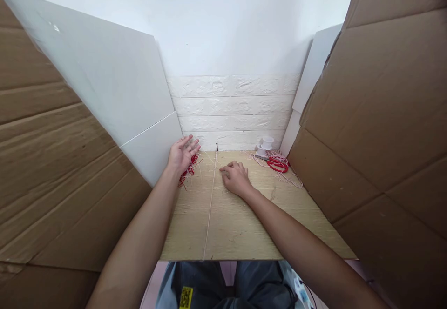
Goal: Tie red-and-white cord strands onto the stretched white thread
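A pale cord (210,206) lies stretched down the board, from a small dark hook (217,146) at the back to the front edge. Left of it, my left hand (180,155) is raised with the palm turned up and the fingers stretched apart. Just below those fingers lies a tangle of red and white threads (188,170). On the cord's other side, my right hand (236,178) rests low over the board, thumb and forefinger pinched at a thin pale thread (211,160). That thread loops toward the cord; its exact path is too fine to follow.
Red-handled scissors (278,164) lie among pink and white cords (291,178) at the back right. White spools (267,142) stand behind them. Cardboard panels (377,113) flank the wooden board (244,234), and a white brick-patterned wall (230,109) closes the back.
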Demonstrator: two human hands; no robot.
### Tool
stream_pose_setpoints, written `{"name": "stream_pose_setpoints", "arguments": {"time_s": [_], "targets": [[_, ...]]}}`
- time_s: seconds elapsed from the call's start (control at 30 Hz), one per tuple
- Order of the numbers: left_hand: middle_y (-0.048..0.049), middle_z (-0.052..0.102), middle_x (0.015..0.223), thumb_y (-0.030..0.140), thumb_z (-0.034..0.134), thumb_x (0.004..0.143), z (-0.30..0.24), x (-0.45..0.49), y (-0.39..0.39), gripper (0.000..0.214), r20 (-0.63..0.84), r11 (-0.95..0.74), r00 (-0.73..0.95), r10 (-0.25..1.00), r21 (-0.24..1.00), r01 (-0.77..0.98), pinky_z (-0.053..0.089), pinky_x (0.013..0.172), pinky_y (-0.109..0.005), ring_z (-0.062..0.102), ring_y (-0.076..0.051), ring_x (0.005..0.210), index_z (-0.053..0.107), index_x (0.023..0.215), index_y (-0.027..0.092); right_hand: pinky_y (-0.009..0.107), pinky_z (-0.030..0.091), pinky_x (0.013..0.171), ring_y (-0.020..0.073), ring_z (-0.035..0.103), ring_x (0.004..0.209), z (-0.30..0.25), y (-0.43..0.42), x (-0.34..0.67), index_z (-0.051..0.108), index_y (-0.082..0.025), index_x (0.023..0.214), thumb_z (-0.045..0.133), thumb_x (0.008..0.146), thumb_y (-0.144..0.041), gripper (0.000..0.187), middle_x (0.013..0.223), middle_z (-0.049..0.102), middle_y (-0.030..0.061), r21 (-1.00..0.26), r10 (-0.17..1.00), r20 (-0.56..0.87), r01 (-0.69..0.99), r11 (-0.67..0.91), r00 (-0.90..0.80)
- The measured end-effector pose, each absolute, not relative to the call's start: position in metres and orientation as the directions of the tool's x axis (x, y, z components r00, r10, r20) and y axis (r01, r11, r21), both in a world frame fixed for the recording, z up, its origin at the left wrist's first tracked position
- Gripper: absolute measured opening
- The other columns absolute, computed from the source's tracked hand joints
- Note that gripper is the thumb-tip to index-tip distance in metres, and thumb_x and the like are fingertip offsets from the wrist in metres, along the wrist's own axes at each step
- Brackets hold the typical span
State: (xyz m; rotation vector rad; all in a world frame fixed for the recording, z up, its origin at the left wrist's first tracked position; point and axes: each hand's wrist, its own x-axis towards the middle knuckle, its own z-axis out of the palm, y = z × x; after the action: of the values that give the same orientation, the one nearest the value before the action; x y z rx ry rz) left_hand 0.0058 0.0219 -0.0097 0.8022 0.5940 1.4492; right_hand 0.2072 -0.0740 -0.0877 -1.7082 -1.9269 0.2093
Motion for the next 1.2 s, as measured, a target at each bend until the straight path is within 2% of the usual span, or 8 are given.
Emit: {"name": "stream_pose_setpoints", "arguments": {"time_s": [0.27, 0.6, 0.77, 0.9, 0.97, 1.07, 1.2], "targets": [[-0.0133, 0.066, 0.108, 0.012, 0.065, 0.074, -0.008, 0.004, 0.025, 0.011, 0.109, -0.073, 0.019, 0.994, 0.775, -0.628, 0.053, 0.095, -0.036, 0.062, -0.024, 0.113, 0.057, 0.079, 0.017, 0.038, 0.032, 0.089, 0.0248, 0.045, 0.112, -0.087, -0.074, 0.207, 0.071, -0.030, 0.112, 0.053, 0.092, -0.029, 0.027, 0.115, 0.058, 0.0086, -0.476, 0.956, 0.291, 0.862, 0.176, -0.034], [-0.0049, 0.067, 0.095, 0.015, 0.069, 0.071, -0.013, 0.002, 0.029, 0.015, 0.114, -0.183, -0.156, 0.981, 0.806, -0.563, 0.052, 0.092, -0.036, 0.064, -0.018, 0.097, 0.056, 0.076, 0.019, 0.038, 0.031, 0.089, 0.0248, 0.045, 0.112, -0.085, -0.075, 0.208, 0.070, -0.029, 0.114, 0.053, 0.092, -0.027, 0.028, 0.115, 0.057, 0.0095, -0.477, 0.957, 0.287, 0.862, 0.174, -0.034], [-0.0077, 0.070, 0.097, 0.014, 0.066, 0.072, -0.010, 0.003, 0.026, 0.011, 0.131, -0.187, -0.136, 0.982, 0.781, -0.595, 0.052, 0.093, -0.035, 0.065, -0.019, 0.102, 0.057, 0.075, 0.018, 0.038, 0.031, 0.089, 0.0249, 0.045, 0.111, -0.086, -0.074, 0.208, 0.070, -0.029, 0.113, 0.053, 0.092, -0.027, 0.028, 0.115, 0.057, 0.0090, -0.483, 0.953, 0.300, 0.856, 0.184, -0.036], [-0.0141, 0.071, 0.101, 0.018, 0.059, 0.079, -0.001, 0.000, 0.016, 0.007, 0.148, -0.065, 0.083, 0.986, 0.784, -0.618, 0.055, 0.086, -0.036, 0.068, -0.024, 0.100, 0.056, 0.073, 0.017, 0.037, 0.031, 0.089, 0.0244, 0.046, 0.110, -0.086, -0.074, 0.207, 0.071, -0.029, 0.112, 0.054, 0.091, -0.027, 0.027, 0.114, 0.058, 0.0088, -0.481, 0.950, 0.309, 0.857, 0.186, -0.032], [-0.0130, 0.071, 0.086, 0.024, 0.056, 0.084, 0.003, -0.001, 0.009, 0.016, 0.114, 0.031, 0.222, 0.968, 0.828, -0.561, 0.056, 0.077, -0.037, 0.070, -0.024, 0.085, 0.054, 0.069, 0.017, 0.037, 0.031, 0.088, 0.0245, 0.045, 0.111, -0.086, -0.075, 0.208, 0.071, -0.028, 0.112, 0.054, 0.091, -0.026, 0.027, 0.114, 0.058, 0.0089, -0.476, 0.951, 0.306, 0.860, 0.183, -0.033], [-0.0052, 0.059, 0.055, 0.034, 0.057, 0.087, 0.005, -0.003, 0.001, 0.028, 0.033, 0.160, 0.433, 0.901, 0.902, -0.402, 0.055, 0.061, -0.036, 0.065, -0.021, 0.057, 0.053, 0.065, 0.018, 0.037, 0.032, 0.088, 0.0247, 0.045, 0.111, -0.086, -0.075, 0.208, 0.071, -0.029, 0.111, 0.054, 0.091, -0.027, 0.026, 0.114, 0.058, 0.0087, -0.474, 0.951, 0.308, 0.861, 0.184, -0.033], [0.0003, 0.042, 0.038, 0.037, 0.065, 0.083, 0.003, -0.003, -0.005, 0.030, -0.088, 0.205, 0.666, 0.741, 0.974, -0.100, 0.049, 0.045, -0.029, 0.053, -0.017, 0.039, 0.055, 0.061, 0.018, 0.038, 0.032, 0.088, 0.0249, 0.045, 0.111, -0.085, -0.075, 0.208, 0.071, -0.029, 0.112, 0.054, 0.091, -0.027, 0.027, 0.114, 0.058, 0.0088, -0.473, 0.951, 0.308, 0.861, 0.186, -0.036]]}}
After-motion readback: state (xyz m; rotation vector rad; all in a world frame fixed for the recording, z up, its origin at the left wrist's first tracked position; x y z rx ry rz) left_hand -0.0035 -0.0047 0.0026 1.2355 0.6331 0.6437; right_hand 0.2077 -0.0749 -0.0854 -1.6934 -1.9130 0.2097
